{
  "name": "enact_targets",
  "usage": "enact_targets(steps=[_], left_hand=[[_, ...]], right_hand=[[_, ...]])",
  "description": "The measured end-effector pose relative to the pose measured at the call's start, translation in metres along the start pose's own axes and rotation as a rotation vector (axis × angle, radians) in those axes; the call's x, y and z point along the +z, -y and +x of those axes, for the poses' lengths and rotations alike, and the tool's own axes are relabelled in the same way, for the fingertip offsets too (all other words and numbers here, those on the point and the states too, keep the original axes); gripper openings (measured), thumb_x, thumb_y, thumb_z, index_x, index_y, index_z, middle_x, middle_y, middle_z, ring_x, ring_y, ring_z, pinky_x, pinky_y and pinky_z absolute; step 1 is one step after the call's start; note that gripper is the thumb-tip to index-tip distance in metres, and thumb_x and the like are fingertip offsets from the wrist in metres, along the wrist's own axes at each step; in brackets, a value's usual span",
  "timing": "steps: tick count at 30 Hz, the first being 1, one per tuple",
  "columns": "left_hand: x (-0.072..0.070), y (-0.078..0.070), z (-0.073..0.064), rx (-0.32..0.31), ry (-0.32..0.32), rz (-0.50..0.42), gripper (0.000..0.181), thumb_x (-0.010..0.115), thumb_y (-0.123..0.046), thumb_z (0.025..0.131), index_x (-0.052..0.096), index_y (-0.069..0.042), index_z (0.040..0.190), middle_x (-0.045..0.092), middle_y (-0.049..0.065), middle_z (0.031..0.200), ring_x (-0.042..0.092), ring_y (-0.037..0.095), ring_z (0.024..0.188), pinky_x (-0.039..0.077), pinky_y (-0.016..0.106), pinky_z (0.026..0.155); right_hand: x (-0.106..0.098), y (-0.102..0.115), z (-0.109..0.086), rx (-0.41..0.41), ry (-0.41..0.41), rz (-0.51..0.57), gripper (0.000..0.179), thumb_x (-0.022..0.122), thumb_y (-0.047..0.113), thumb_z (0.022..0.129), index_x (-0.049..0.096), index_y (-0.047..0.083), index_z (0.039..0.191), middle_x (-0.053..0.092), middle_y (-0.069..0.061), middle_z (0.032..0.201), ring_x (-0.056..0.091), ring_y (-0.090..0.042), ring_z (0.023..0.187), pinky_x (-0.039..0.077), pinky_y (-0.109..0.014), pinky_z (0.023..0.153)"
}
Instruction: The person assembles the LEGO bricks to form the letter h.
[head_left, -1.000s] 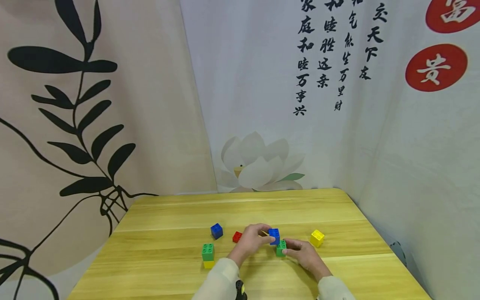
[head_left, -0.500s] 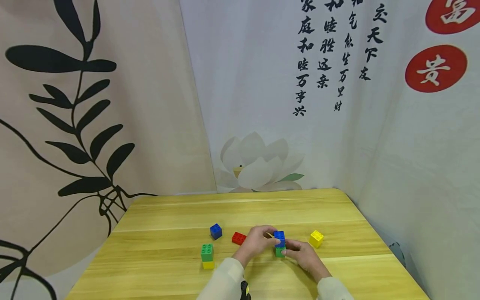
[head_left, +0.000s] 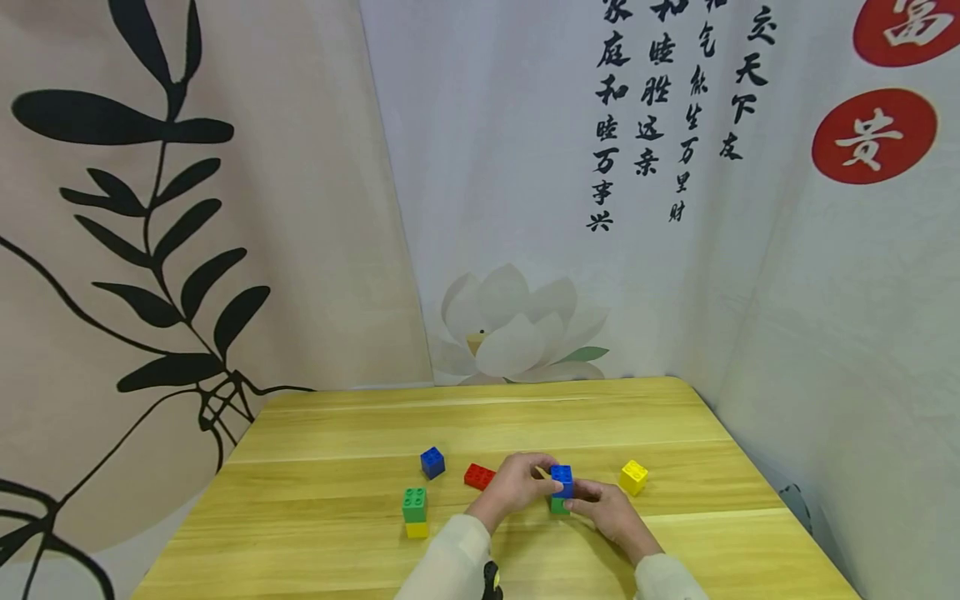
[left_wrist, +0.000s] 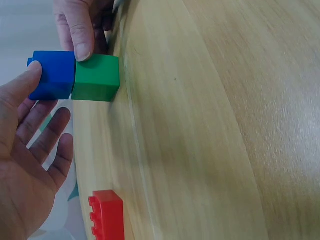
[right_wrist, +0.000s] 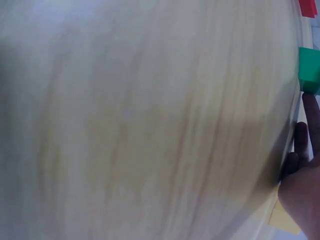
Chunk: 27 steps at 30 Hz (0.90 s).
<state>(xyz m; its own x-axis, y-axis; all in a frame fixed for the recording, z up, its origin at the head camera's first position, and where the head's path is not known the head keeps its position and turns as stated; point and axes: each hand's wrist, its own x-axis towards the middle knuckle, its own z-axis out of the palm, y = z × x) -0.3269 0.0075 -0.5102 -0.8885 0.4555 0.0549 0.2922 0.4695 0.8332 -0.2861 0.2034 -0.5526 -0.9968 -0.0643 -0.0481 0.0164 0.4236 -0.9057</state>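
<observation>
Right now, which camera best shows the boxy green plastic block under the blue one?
The left wrist view: there the green block looks large, nearly uncovered. Head shows it small, partly hidden; the right wrist view cuts it off.

The blue block point(left_wrist: 54, 76) and green block point(left_wrist: 96, 78) look smooth plastic, the table point(left_wrist: 210, 125) glossy wood.

- Head: high, well back from the held green block point(head_left: 560, 506), facing forward-down.
- Left wrist: near, left of it, turned sideways.
- Right wrist: near, right of it, facing tabletop point(right_wrist: 150, 120).
- All share that block.
</observation>
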Motion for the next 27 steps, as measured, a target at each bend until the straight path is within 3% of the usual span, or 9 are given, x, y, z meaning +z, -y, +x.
enact_targets(steps=[10, 16, 27], left_hand=[[0.0029, 0.002, -0.0004, -0.007, -0.005, 0.028, 0.025, 0.075, -0.028, 0.09, 0.074, -0.017, 0.112, 0.065, -0.009, 0.098, 0.056, 0.008, 0.079, 0.048, 0.028, 0.064], [0.0066, 0.0076, -0.0047, 0.005, -0.025, -0.017, 0.03, 0.073, -0.028, 0.091, 0.071, -0.018, 0.119, 0.068, -0.008, 0.11, 0.058, 0.009, 0.088, 0.051, 0.03, 0.072], [0.0068, 0.0083, -0.0055, 0.009, -0.026, -0.038, 0.03, 0.073, -0.027, 0.091, 0.071, -0.018, 0.119, 0.068, -0.009, 0.108, 0.058, 0.008, 0.087, 0.05, 0.029, 0.07]], right_hand=[[0.001, -0.0013, 0.0004, 0.001, 0.007, -0.014, 0.05, 0.078, 0.026, 0.086, 0.065, 0.0, 0.127, 0.067, -0.017, 0.123, 0.056, -0.042, 0.12, 0.04, -0.062, 0.099], [0.0006, -0.0008, 0.0006, 0.002, 0.011, -0.019, 0.048, 0.078, 0.024, 0.087, 0.065, 0.0, 0.127, 0.067, -0.017, 0.123, 0.057, -0.041, 0.119, 0.04, -0.061, 0.098], [0.0004, 0.0012, -0.0004, 0.002, -0.011, -0.052, 0.048, 0.079, 0.025, 0.085, 0.067, 0.0, 0.124, 0.067, -0.017, 0.122, 0.057, -0.04, 0.118, 0.04, -0.061, 0.099]])
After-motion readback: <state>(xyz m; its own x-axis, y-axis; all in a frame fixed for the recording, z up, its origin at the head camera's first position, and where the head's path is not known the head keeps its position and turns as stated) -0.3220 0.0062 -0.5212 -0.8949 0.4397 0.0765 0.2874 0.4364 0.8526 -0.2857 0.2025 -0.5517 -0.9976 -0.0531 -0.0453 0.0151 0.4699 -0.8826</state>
